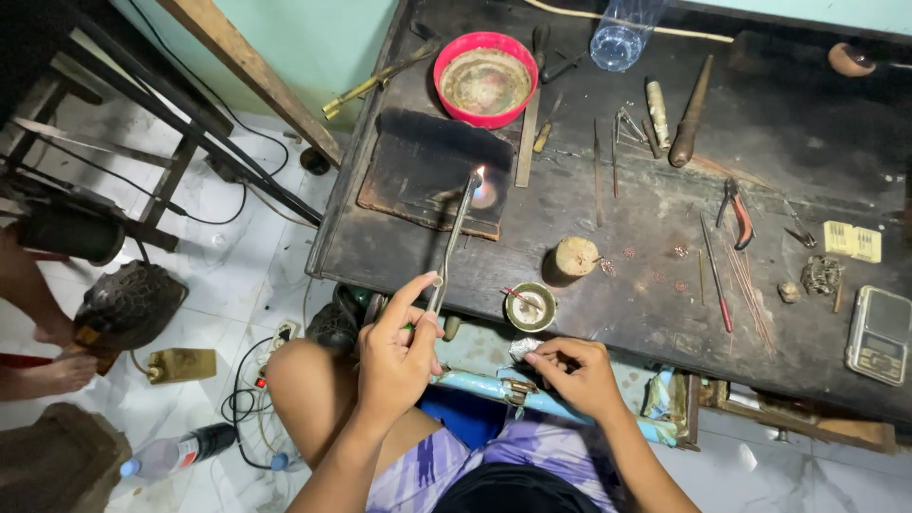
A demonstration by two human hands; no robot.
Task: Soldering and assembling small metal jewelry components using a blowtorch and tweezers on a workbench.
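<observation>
The fingers of the left hand (pixel 397 353) are closed around the lower end of a slim metal torch (pixel 454 237), thumb laid along the top and the other fingers curled under its grip, where a bit of green shows. The torch is a long, thin grey tube that runs up and to the right from the hand, over the edge of the dark wooden workbench (pixel 760 161), and ends in a small bright flame (pixel 480 174). The flame plays on a small round pale piece (pixel 484 195) lying on a blackened square soldering block (pixel 423 171) near the bench's left end. The left wrist is bent slightly back, the forearm rising from the lower middle of the view above a bare knee. The right hand (pixel 575 372) sits lower and to the right, at the bench's front edge, its fingertips pinched on a small crumpled silvery scrap (pixel 524 347); the forearm comes in from the bottom right. Just beyond the hands stand a small round tin (pixel 530 306) and a stubby wooden cylinder (pixel 573 258). Farther back sits a red bowl (pixel 484 78) with a dull, crusted inside, just above the block. To the right lie red-handled pliers (pixel 735 211), a clear plastic bottle (pixel 619 38), and a small digital scale (pixel 879 334) at the far right edge.
</observation>
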